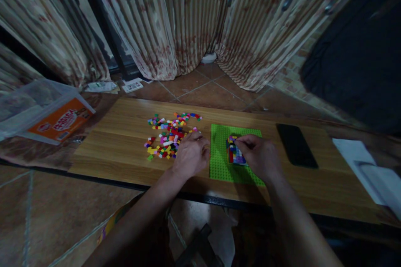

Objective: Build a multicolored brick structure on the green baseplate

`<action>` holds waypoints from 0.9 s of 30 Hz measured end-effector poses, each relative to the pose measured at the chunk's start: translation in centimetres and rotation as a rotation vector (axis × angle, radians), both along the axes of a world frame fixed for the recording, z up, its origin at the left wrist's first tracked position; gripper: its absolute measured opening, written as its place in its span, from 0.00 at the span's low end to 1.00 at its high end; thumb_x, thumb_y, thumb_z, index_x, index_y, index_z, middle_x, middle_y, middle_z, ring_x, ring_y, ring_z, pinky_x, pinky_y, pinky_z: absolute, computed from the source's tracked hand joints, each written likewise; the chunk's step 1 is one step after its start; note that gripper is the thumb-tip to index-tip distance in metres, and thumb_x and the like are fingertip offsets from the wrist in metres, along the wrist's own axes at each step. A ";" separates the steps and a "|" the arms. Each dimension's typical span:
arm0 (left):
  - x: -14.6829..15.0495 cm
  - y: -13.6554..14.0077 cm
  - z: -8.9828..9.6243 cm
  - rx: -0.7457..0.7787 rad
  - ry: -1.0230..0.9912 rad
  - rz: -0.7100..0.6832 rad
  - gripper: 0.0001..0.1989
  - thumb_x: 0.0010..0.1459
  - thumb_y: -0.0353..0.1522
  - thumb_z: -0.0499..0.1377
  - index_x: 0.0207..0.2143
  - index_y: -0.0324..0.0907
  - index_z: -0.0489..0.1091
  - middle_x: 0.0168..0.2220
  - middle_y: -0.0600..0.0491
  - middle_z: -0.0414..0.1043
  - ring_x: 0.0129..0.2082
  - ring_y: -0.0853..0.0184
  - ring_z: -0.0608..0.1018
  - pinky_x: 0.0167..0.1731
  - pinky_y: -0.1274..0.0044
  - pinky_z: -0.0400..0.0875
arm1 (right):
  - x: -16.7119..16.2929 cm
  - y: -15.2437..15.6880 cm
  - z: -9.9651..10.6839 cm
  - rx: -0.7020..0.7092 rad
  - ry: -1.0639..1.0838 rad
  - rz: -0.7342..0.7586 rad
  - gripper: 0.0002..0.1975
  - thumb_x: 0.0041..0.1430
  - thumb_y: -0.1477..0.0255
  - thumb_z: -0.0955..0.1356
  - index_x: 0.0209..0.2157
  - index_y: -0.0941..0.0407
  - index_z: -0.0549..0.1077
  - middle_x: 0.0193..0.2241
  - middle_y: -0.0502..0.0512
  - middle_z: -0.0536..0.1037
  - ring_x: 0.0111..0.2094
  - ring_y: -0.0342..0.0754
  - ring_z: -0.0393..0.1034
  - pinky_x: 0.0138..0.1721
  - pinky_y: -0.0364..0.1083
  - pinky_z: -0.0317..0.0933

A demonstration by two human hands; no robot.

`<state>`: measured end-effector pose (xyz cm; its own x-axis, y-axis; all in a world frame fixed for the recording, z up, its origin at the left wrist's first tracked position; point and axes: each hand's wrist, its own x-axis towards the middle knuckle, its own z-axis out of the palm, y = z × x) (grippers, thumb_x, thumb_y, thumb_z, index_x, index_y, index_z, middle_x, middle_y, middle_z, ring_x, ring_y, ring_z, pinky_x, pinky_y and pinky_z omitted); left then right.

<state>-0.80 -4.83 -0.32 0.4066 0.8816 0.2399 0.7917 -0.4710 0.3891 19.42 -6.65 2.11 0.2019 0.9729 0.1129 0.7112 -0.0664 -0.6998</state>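
Note:
A green studded baseplate (pixel 216 167) lies on the wooden table. On it sits a block of multicoloured toy bricks (pixel 236 157), blue, purple, red and yellow among them. Thumb and forefinger of my right hand (pixel 261 156) are pinched together at the top of this block; whatever lies between the fingertips is too small to make out. My left hand (pixel 192 154) is just left of the baseplate, its fingers curled and closed beside a scattered pile of small loose bricks (pixel 167 142). The hand itself hides what it may hold and part of the pile.
A black phone (pixel 296 145) lies right of the baseplate on the table (pixel 109 146). White papers (pixel 360 162) are at the right end. A clear plastic box (pixel 62 91) with an orange label stands at the left. Striped curtains (pixel 194 21) hang behind, above a tiled floor.

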 end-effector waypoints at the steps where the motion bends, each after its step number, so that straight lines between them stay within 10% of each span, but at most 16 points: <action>1: 0.1 -0.1 0.1 -0.011 -0.002 -0.036 0.06 0.57 0.28 0.56 0.33 0.42 0.73 0.36 0.50 0.72 0.40 0.63 0.74 0.46 0.71 0.70 | 0.0 0.0 0.0 0.003 0.004 -0.002 0.11 0.54 0.63 0.67 0.29 0.55 0.78 0.27 0.53 0.80 0.28 0.47 0.73 0.30 0.45 0.61; 17: 0.5 -0.4 0.2 -0.106 0.165 -0.169 0.11 0.60 0.25 0.52 0.30 0.39 0.73 0.34 0.49 0.74 0.35 0.64 0.76 0.36 0.74 0.72 | 0.7 0.1 -0.1 0.019 -0.016 -0.032 0.11 0.55 0.65 0.66 0.29 0.55 0.78 0.26 0.53 0.80 0.26 0.47 0.72 0.29 0.45 0.60; 27: 2.9 -0.7 -0.7 -0.185 -0.475 -0.103 0.08 0.61 0.27 0.56 0.35 0.41 0.75 0.33 0.53 0.78 0.32 0.70 0.78 0.36 0.78 0.72 | 0.6 0.1 0.1 0.053 -0.011 -0.032 0.09 0.55 0.67 0.66 0.28 0.55 0.78 0.26 0.52 0.80 0.27 0.47 0.73 0.30 0.45 0.61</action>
<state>2.08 -5.48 -1.07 0.3777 0.8878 0.2631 0.4605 -0.4266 0.7784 20.02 -6.55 2.19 0.2308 0.9587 0.1662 0.7169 -0.0521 -0.6952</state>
